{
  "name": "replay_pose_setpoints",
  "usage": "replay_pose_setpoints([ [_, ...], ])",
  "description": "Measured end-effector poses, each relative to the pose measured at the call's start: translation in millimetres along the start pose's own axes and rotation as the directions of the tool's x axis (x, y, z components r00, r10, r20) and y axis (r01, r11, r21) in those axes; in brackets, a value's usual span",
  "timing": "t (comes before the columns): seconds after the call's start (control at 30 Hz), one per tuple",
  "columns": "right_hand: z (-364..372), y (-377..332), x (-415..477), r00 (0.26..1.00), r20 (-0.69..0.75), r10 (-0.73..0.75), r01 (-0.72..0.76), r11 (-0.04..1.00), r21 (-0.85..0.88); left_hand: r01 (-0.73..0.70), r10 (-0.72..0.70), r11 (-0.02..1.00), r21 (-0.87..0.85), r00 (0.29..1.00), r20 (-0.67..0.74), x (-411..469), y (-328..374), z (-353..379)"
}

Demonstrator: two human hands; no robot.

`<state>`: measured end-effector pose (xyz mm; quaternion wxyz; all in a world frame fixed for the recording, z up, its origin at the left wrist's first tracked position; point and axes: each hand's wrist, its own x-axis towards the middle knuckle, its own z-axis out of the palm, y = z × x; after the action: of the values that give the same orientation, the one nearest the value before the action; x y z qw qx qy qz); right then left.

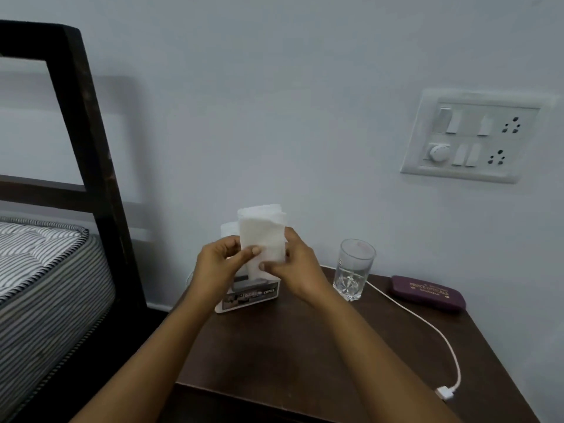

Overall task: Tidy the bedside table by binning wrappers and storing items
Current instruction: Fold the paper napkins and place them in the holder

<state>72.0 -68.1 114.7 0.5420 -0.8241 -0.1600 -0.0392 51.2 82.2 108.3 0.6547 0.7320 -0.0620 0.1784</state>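
Dark brown wooden desk (290,355) seen from its front edge. A thin white cable (437,331) ends in a flat white plug near the front right corner and runs back along the right side toward the rear. Above the left rear part of the desk, the left hand (218,264) and right hand (297,267) meet on a white paper tissue (262,236). Each grip is clamped on it, with a thumb pressed on its near face and the fingers curled behind. The tissue stands upright over a printed cardboard tissue box (250,296) at the left rear corner. Whether its lower end is still in the box cannot be told. A clear faceted glass tumbler (354,270) stands at the rear edge, right of the box, and a maroon oblong spectacle case (427,293) lies at the right rear corner. On the wall behind is a white switch panel (476,138). At left are a dark wooden bed frame (91,132) and a striped mattress (45,264).
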Motion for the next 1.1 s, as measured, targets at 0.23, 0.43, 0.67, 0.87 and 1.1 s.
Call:
replay_pose_setpoints([
  [0.23, 27, 20, 41, 0.995, 0.094, -0.017, 0.055, 0.905, -0.422, -0.059, 0.071, 0.904, 0.423, 0.997, -0.012, 29, -26, -28],
  [0.43, 41, 39, 48, 0.986, 0.156, -0.063, 0.15, 0.739, -0.657, -0.058, 0.069, 0.861, 0.506, 0.998, -0.004, 31, -41, -30],
  [0.67, 40, 38, 54, 0.943, 0.333, -0.002, 0.236, 0.71, -0.663, -0.134, 0.169, 0.773, 0.62, 0.986, 0.003, 33, -33, -37],
  [0.87, 26, 20, 52, 0.953, 0.301, 0.032, 0.142, 0.831, -0.538, -0.173, 0.188, 0.746, 0.643, 0.981, 0.046, 35, -34, -37],
  [1.1, 32, 30, 49, 0.96, 0.278, -0.014, 0.206, 0.707, -0.676, -0.239, 0.316, 0.557, 0.796, 0.947, 0.063, 32, -38, -29],
])
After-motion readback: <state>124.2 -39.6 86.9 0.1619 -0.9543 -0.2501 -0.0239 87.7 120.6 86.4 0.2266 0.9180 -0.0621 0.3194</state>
